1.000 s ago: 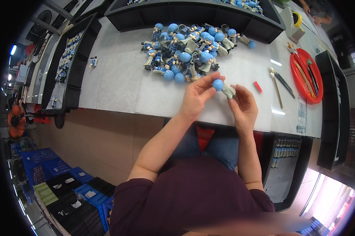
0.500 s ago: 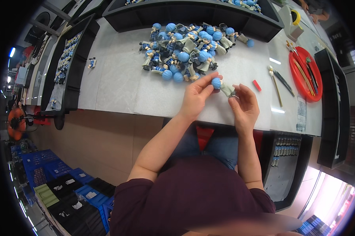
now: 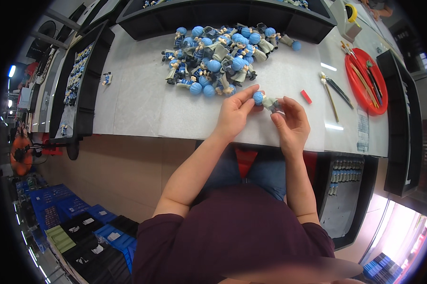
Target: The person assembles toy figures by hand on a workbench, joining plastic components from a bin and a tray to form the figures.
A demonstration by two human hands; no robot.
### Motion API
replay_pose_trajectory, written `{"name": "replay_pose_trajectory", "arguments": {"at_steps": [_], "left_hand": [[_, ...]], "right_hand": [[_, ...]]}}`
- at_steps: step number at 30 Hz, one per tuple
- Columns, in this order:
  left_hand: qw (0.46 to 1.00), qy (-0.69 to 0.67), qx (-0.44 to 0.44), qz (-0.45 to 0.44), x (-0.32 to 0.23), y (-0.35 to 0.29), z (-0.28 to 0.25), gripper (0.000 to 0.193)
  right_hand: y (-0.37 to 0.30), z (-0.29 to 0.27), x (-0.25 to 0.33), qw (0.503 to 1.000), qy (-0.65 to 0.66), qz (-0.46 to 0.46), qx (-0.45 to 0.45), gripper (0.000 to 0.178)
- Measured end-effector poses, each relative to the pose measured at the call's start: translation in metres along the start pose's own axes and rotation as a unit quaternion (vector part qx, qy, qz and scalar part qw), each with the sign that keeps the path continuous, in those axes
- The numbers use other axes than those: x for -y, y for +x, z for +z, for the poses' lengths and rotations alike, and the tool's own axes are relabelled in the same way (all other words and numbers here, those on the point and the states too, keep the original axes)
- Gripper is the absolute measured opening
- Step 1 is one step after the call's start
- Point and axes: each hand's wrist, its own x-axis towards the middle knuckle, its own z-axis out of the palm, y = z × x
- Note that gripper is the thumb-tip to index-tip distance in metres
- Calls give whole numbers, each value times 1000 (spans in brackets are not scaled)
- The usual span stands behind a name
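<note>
A small figurine [image 3: 269, 102] with ribbed blue hair and a pale grey-white cloak lies sideways between my hands, just above the table's near side. My left hand [image 3: 235, 115] pinches it at the blue head between thumb and fingers. At its lower end, the curled fingers and thumb of my right hand [image 3: 293, 125] close around the grey base and feet. Fingers partly cover that lower end. Beyond my left fingertips spreads a heap of similar figurines [image 3: 214, 66], several with blue hair and grey cloaks.
A long black tray [image 3: 223, 23] stands behind the heap; another black tray [image 3: 88, 90] of figurines is at left, near a lone figurine [image 3: 107, 78]. Rightward lie a red piece [image 3: 306, 97], brushes [image 3: 331, 97] and a red dish [image 3: 385, 106]. A lower tray [image 3: 339, 203] holds figurine rows.
The figurine has turned a little in my hands, with its cloak and base angled differently. My right fingers have shifted slightly at its lower end. The whole view has moved slightly.
</note>
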Motion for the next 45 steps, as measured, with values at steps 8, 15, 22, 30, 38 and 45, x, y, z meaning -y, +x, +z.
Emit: {"name": "replay_pose_trajectory", "arguments": {"at_steps": [8,15,22,30,38,45], "left_hand": [[1000,-21,11,-15,-3,2,0,35],[997,-35,19,72,-1,-6,-2,40],[996,-68,9,52,-3,-2,-1,39],[999,-37,-4,1,-4,-1,1,35],[998,-50,0,45,-2,-2,0,36],[992,-87,5,90,-2,-5,-3,42]], "right_hand": [[3,-1,0,1000,4,-8,5,42],[-2,-5,2,1000,16,1,25,37],[0,-5,1,999,-1,-12,38,43],[0,-5,1,998,19,-9,57,46],[-1,-4,2,998,9,-9,56,44],[0,-1,2,999,-29,-1,33,38]]}}
